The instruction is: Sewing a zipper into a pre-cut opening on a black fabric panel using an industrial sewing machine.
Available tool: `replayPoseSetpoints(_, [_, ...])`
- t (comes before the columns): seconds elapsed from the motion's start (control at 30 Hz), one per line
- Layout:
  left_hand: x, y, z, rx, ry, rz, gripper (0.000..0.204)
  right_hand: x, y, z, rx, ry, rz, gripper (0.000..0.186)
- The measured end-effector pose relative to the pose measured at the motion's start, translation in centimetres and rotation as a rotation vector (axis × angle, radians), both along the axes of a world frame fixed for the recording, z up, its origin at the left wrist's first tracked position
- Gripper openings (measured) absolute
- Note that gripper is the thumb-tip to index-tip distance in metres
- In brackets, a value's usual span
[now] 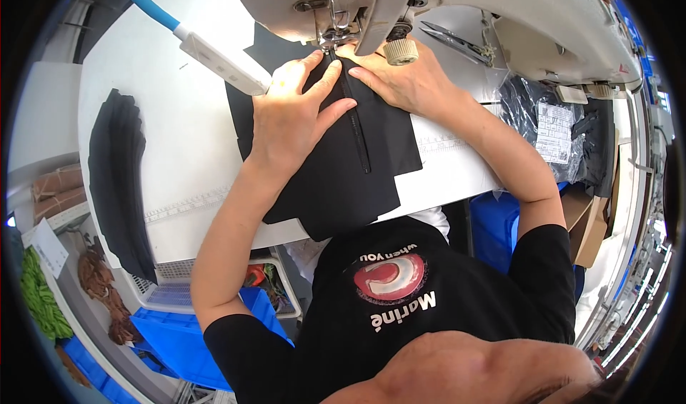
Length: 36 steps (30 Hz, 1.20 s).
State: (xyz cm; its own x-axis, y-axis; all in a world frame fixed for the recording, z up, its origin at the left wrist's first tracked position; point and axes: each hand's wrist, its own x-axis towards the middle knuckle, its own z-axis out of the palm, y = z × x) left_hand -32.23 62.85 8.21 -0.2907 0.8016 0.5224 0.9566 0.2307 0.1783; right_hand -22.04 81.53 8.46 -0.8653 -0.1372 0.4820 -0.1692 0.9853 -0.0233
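Well, my flat black cloth piece [314, 182] lies under the metal presser foot [330, 42] of the white sewing machine [514, 18], its stepped near edge overhanging the smooth white tabletop [189, 146]; a narrow, dark toothed zip [356, 129] runs down it. My left hand [291, 111] rests spread on it; my right hand [404, 79] holds its thumb apart, other fingertips partly hidden. Leftward, bare surface reaches a curved black fabric stack [120, 182].

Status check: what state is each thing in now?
Black cloth: spread out beneath the sewing machine.
Zipper: on the cloth; closure unclear.
Left hand: fingers spread on the cloth.
Right hand: on the cloth, partly hidden.
Scissors: lying unheld.
Black stack: piled, unheld.
Plastic bag: filled; closure unclear.
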Motion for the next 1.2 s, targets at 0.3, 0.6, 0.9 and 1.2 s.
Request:
replayPoseSetpoints(0.3, [0.8, -0.9, -0.3, -0.105, -0.002, 0.109, 0.044, 0.6, 0.0, 0.4, -0.124, 0.155, 0.170, 0.024])
replayPoseSetpoints(0.6, [0.6, -0.9, -0.3, -0.081, -0.043, 0.087, 0.045, 0.6, -0.3, -0.3, -0.059, -0.012, -0.022, 0.038])
replayPoseSetpoints(0.9, [-0.4, -0.8, 0.0, -0.053, -0.033, 0.051, 0.043, 0.6, -0.5, 0.0, -0.005, 0.003, -0.026, 0.036])
replayPoseSetpoints(1.2, [5.3, -7.0, 1.3, -0.363, -0.333, -0.278, 0.070, 10.5, -5.0, 4.0, -0.098, -0.253, 0.355, 0.031])
